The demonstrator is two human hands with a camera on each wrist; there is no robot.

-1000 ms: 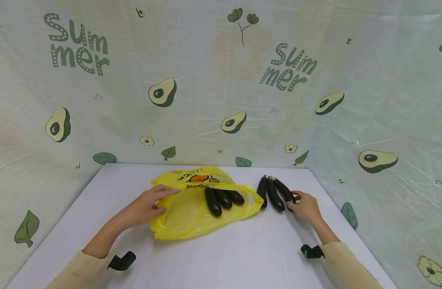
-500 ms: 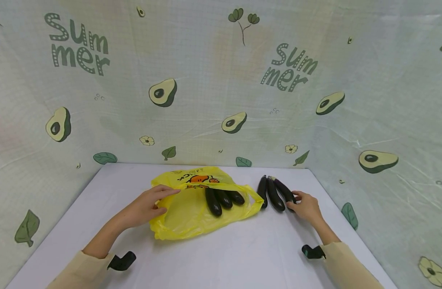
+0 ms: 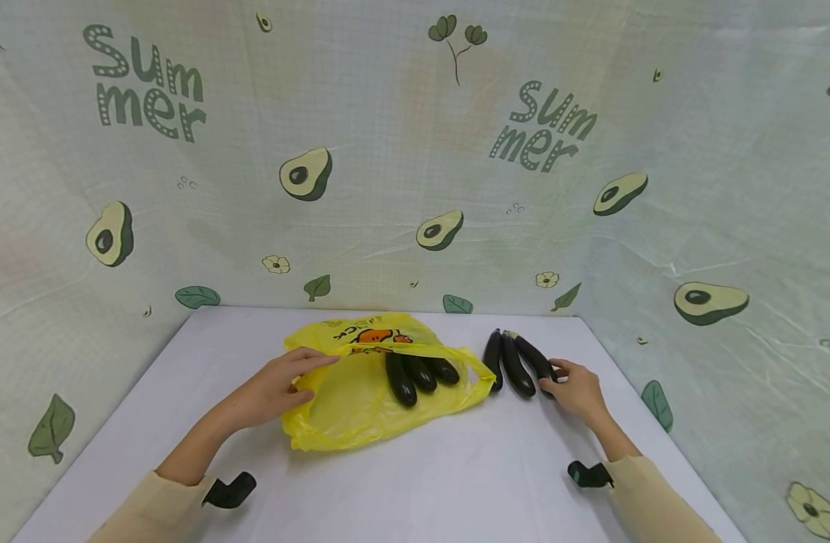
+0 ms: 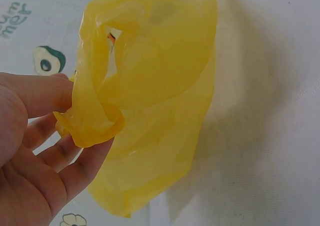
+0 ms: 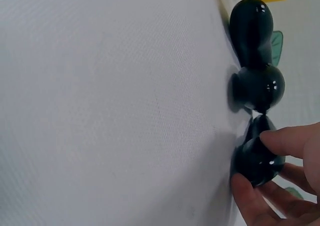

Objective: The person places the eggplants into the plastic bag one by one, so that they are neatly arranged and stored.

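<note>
A yellow plastic bag point(image 3: 350, 418) with a printed cartoon lies on its side, mouth toward me. The blunt ends of three dark eggplants point(image 3: 400, 381) show inside it. My left hand point(image 3: 274, 391) holds the left edge of the bag's mouth; in the left wrist view the thumb and fingers lie around the bag's folded rim point(image 4: 95, 128). To the right of the bag, three more eggplants lie side by side, stems away from me. My right hand point(image 3: 577, 389) grips the thick end of the rightmost eggplant point(image 3: 533, 357), thumb on one side and fingers on the other point(image 5: 260, 161).
The middle loose eggplant point(image 3: 516, 368) and the left one point(image 3: 493, 359) lie close against the gripped one. The bag's right handle touches or nearly touches the left one. A white table point(image 3: 428, 483) carries everything, with a printed cloth point(image 3: 367, 249) hanging behind and at both sides.
</note>
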